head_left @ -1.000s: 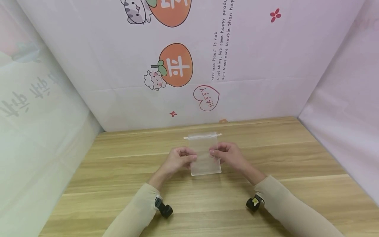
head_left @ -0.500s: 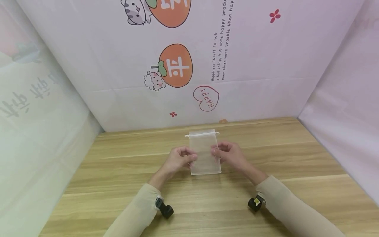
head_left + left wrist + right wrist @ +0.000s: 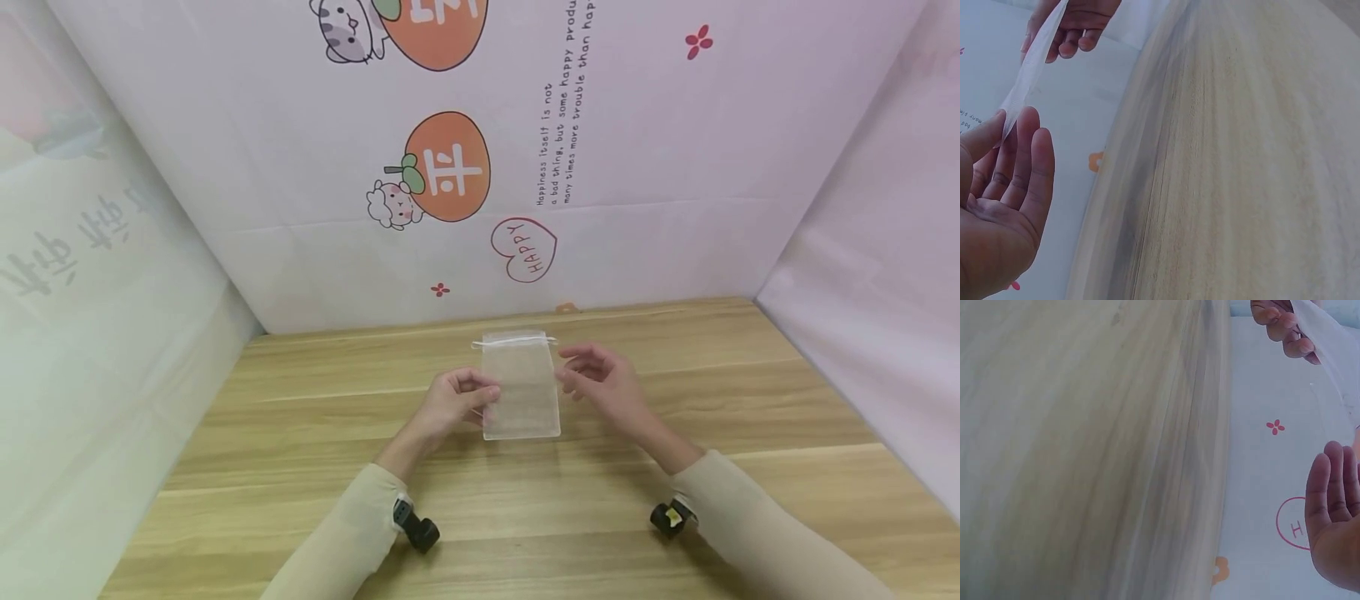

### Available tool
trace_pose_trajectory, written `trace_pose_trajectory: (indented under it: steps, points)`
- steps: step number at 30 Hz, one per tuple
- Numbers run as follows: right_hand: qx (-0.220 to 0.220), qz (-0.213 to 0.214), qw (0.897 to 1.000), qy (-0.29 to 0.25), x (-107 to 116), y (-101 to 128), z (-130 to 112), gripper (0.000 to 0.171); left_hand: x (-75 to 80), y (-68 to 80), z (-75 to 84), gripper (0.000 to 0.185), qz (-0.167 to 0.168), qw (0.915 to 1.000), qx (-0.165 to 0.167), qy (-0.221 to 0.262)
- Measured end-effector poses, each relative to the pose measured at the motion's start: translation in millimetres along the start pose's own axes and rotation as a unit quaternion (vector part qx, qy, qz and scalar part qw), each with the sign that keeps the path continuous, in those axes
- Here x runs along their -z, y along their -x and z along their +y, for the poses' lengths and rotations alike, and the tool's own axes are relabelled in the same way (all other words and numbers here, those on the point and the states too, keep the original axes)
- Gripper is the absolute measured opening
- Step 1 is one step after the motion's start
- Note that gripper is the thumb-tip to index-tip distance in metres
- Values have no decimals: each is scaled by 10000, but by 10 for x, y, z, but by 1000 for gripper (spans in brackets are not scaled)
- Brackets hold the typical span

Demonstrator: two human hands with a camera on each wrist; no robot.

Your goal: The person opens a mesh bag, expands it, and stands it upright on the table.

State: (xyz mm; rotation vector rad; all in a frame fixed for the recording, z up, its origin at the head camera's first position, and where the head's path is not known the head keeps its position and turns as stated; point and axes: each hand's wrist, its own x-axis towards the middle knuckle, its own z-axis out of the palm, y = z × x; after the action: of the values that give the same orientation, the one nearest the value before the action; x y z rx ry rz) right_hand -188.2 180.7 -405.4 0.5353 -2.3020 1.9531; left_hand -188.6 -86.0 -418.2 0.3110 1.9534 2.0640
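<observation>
A sheer white drawstring pouch [image 3: 525, 396] is held up over the wooden table, its drawn cord [image 3: 515, 340] running across near the top with a small loop at each side. My left hand [image 3: 448, 404] pinches the pouch's left edge between thumb and fingers; the left wrist view shows the thin pouch [image 3: 1030, 78] edge-on in that grip. Beside the right edge is my right hand [image 3: 609, 387], its fingers loosely bent and gripping nothing. In the right wrist view the fingers of the right hand [image 3: 1335, 519] are extended near the pouch's edge; whether a fingertip still touches it I cannot tell.
Light wood-grain table [image 3: 337, 450] lies beneath both hands. A white printed cloth [image 3: 637, 150] with cartoons and lettering stands behind it, and similar cloths hang at the left and right. A small black camera [image 3: 416, 527] sits on each wrist.
My right hand has let go of the pouch's right edge and moved slightly right, its fingers loosening. My left hand keeps its pinch, and the pouch has tilted a little.
</observation>
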Motion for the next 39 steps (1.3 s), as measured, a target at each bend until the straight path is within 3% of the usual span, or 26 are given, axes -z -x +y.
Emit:
trace_pose_trajectory:
  steps: [4, 7, 10, 12, 18, 26, 30, 34, 36, 39]
  points:
    - [621, 117, 9954, 718, 32, 46, -60, 22, 6, -1, -4, 16, -10, 10000, 7, -36]
    - [1534, 77, 9765, 1511, 20, 76, -96, 22, 21, 4, -4, 17, 46, 10000, 79, -35]
    - [2544, -66, 9403, 2260, -5, 88, -132, 27, 45, 8, -11, 16, 120, 9998, 142, 3]
    - [3143, -203, 9094, 2716, -23, 86, -154, 32, 60, 9, -15, 14, 147, 9997, 164, 49]
    - [4157, -648, 8270, 3730, -63, 114, -160, 36, 91, 16, -18, 8, 121, 9996, 213, 152]
    - [4883, -747, 7730, 3981, -117, 118, -114, 34, 99, 31, 5, 12, 13, 9995, 252, 180]
    - [5426, -563, 7348, 4031, -135, 79, -88, 17, 96, 38, 14, 8, 9, 9993, 331, 154]
    - [5905, -363, 7007, 3988, -149, 50, -66, 21, 98, 40, 4, 6, -56, 9992, 370, 157]
    - [6026, -302, 6942, 3925, -154, 40, -60, 21, 99, 42, 0, 6, -67, 9991, 391, 174]
    - [6089, -260, 6925, 3860, -161, 32, -65, 19, 100, 47, 0, 9, -50, 9990, 430, 147]
